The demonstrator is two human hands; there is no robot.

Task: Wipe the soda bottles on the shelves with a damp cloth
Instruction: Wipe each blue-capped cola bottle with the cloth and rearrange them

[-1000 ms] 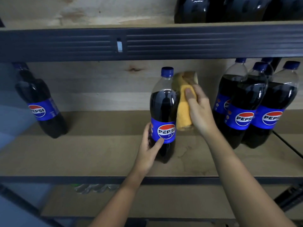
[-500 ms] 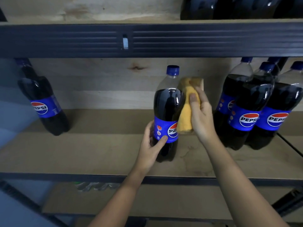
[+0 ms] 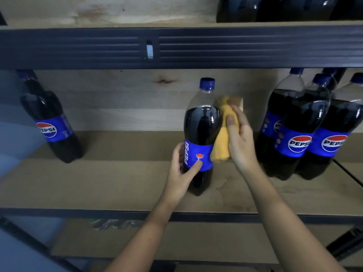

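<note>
A dark soda bottle [image 3: 200, 124] with a blue cap and blue label stands upright in the middle of the wooden shelf [image 3: 117, 183]. My left hand [image 3: 181, 171] grips its lower part, thumb on the label. My right hand [image 3: 240, 138] holds a yellow cloth [image 3: 223, 142] against the bottle's right side. A single bottle [image 3: 50, 122] stands at the far left. Several more bottles [image 3: 300, 130] are grouped at the right.
A dark metal beam [image 3: 78, 48] crosses above, with more bottles [image 3: 275, 8] on the upper shelf. A dark front rail [image 3: 59, 213] edges this shelf; a lower shelf [image 3: 176, 242] lies beneath. Bare board lies between the left bottle and the middle one.
The middle bottle has turned in my left hand, so its round logo has rotated away and the side lettering faces me. The cloth stays against the right side.
</note>
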